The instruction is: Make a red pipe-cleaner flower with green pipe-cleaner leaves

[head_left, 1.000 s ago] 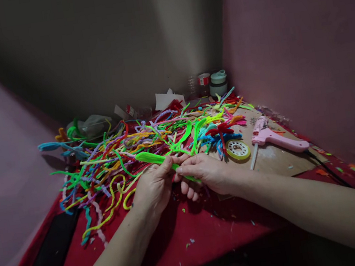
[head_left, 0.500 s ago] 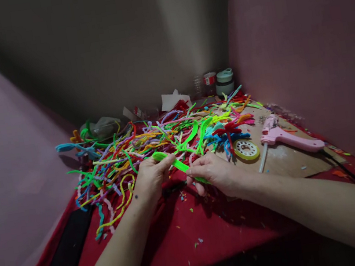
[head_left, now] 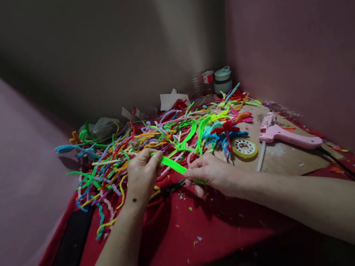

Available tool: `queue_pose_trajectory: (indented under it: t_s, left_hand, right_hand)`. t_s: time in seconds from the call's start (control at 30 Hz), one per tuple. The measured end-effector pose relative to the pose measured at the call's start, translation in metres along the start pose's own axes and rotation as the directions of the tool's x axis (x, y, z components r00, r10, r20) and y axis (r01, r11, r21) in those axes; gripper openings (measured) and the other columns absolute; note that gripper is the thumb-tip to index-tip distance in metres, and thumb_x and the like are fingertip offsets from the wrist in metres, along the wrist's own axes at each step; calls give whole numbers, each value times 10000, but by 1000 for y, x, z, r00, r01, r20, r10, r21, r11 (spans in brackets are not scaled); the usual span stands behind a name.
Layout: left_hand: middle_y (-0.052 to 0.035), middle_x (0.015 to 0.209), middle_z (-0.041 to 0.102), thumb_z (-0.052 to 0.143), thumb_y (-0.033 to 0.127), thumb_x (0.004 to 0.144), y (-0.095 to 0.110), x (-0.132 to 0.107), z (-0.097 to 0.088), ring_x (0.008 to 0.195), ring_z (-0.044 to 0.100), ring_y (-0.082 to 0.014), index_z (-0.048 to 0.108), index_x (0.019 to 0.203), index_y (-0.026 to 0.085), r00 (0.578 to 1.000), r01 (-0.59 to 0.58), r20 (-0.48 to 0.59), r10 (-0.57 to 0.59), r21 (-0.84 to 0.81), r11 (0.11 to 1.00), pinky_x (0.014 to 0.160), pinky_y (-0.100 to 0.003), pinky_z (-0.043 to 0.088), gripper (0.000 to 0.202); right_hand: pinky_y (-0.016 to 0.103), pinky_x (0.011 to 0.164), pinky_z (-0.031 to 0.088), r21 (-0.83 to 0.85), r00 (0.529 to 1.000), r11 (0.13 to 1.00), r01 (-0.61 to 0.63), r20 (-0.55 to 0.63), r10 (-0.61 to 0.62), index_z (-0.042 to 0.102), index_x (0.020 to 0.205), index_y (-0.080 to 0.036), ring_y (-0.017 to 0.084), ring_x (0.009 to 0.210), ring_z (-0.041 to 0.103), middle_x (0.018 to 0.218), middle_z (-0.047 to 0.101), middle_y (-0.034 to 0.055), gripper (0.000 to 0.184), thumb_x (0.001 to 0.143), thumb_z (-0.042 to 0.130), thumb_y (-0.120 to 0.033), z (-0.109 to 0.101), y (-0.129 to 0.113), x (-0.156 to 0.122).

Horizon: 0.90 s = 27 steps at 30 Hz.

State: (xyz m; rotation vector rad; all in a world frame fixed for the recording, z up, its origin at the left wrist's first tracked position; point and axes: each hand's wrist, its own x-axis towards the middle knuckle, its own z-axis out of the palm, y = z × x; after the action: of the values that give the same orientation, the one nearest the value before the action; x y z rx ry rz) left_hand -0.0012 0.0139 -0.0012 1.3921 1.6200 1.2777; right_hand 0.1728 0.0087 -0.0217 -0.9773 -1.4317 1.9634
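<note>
A bright green strip of pipe cleaners [head_left: 174,165] is stretched between my two hands, low over the front of the table. My left hand [head_left: 143,167] pinches its left end between thumb and fingers. Closed on the strip's right part is my right hand [head_left: 212,173], the fingertips near its middle and a bit of green showing below them. Just behind lie more bright green pipe cleaner pieces [head_left: 189,138], bent into leaf-like loops. A large tangled heap of coloured pipe cleaners [head_left: 123,148] spreads behind and to the left of my hands.
On a brown board [head_left: 278,162] at the right lie a pink glue gun [head_left: 289,135] with its cord and a yellow-rimmed roll [head_left: 244,148]. A black flat object [head_left: 65,256] lies left on the red cloth [head_left: 182,256]. A lidded mint cup [head_left: 223,81] stands at the back.
My left hand has slid left along the green strip to its end, so more of the strip shows between my hands. My right hand stays nearly in place.
</note>
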Motion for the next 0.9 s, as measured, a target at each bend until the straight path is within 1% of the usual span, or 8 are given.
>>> queue_pose_trajectory:
  t_s: [0.1,0.27,0.43,0.53,0.63,0.7,0.8,0.9]
  left_hand:
    - [52,430,500,612,278,705,0,-1,-1,325,386,-59,578,653,179,1000,28,8,-28,-14,1000,335,-166,259,117]
    - [54,423,479,607,274,718,-2,-3,0,361,401,-69,617,658,185,977,-150,-107,186,283,947,365,-175,286,107]
    - [18,561,568,642,237,696,2,0,-8,478,488,-113,661,735,199,973,-203,-62,223,232,951,478,-209,385,57]
    - [-37,927,649,716,171,624,10,-6,-12,904,548,-209,692,900,249,836,-488,-67,545,366,793,857,-290,401,287]
    - [-41,1003,669,672,127,678,15,-16,-7,1070,486,-251,696,952,284,714,-698,273,645,358,621,1006,-369,283,317]
    - [-41,1045,669,640,123,712,15,-20,-1,1090,487,-257,679,1017,293,671,-735,449,591,294,611,1023,-394,261,351]
    - [-53,1115,642,650,144,709,13,-18,1,1113,482,-259,649,1085,282,712,-671,486,506,261,694,1038,-406,242,400]
    - [-54,1103,635,721,161,630,14,-11,-8,1120,475,-263,670,1033,265,862,-488,274,427,221,844,1016,-379,289,420]
  right_hand:
    - [163,346,302,-8,1000,1000,7,3,-7,564,561,-124,58,285,403,334,485,-39,237,772,462,-161,0,0,0]
    - [158,329,300,-30,1000,1000,-9,1,9,549,569,-130,58,276,400,334,481,-45,248,789,434,-141,-1,-1,0]
    - [160,337,324,-49,1000,999,-9,22,10,562,597,-129,63,281,423,340,495,-44,219,786,455,-157,-4,3,5]
    - [163,325,326,-66,999,997,-35,15,36,559,587,-132,65,270,419,337,497,-42,223,786,461,-158,-6,4,7]
    - [164,331,350,-82,999,996,-36,22,37,540,543,-138,64,272,424,336,496,-43,233,760,458,-113,-7,2,7]
    - [166,333,365,-92,999,995,-32,27,34,533,527,-141,67,272,427,335,495,-45,237,736,442,-75,-8,1,7]
    - [173,319,369,-79,999,996,-31,22,33,554,558,-137,76,267,432,336,496,-45,226,750,442,-94,-9,2,8]
    - [177,306,365,-43,999,999,-33,26,34,560,587,-135,79,263,428,336,492,-43,221,785,466,-157,-10,4,10]
